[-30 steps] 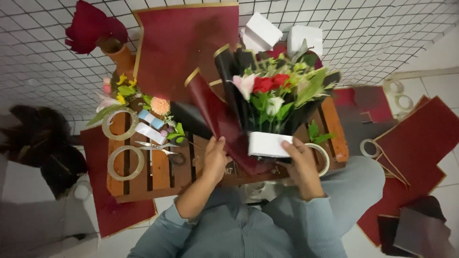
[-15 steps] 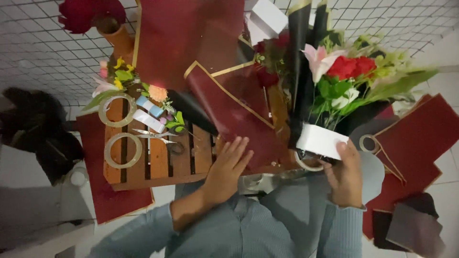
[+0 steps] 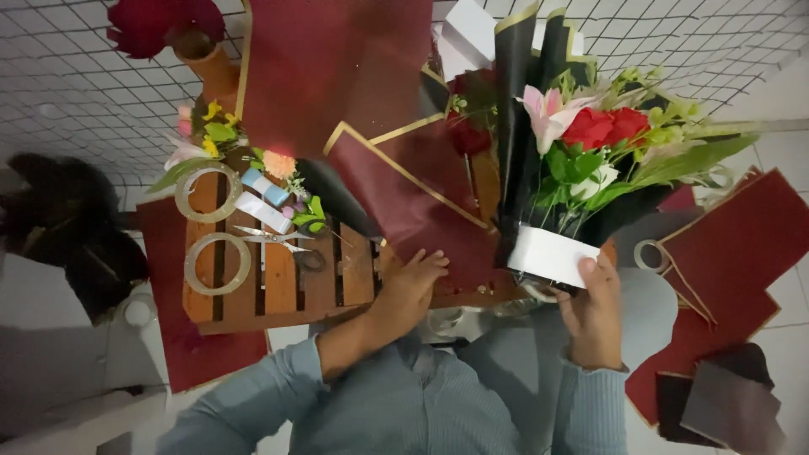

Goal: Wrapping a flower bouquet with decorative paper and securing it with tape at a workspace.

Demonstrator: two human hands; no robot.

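My right hand [image 3: 594, 312] grips the white-wrapped base of a bouquet [image 3: 590, 143] of red roses, a pink lily and green leaves in black paper, held upright at the right edge of a wooden slatted table [image 3: 278, 291]. My left hand [image 3: 409, 282] lies flat, fingers spread, on a dark red wrapping sheet with a gold edge [image 3: 413, 198] spread over the table's middle.
Scissors [image 3: 270, 238], two tape rings [image 3: 216, 263] and loose small flowers [image 3: 211, 135] lie on the table's left part. A large red sheet [image 3: 337, 67] stands behind. More red and dark sheets [image 3: 725, 278] lie on the floor at the right. A red rose [image 3: 152, 21] sits top left.
The bouquet has moved to the right, off the red sheet, in my right hand. My left hand stays on the red sheet and has flattened out.
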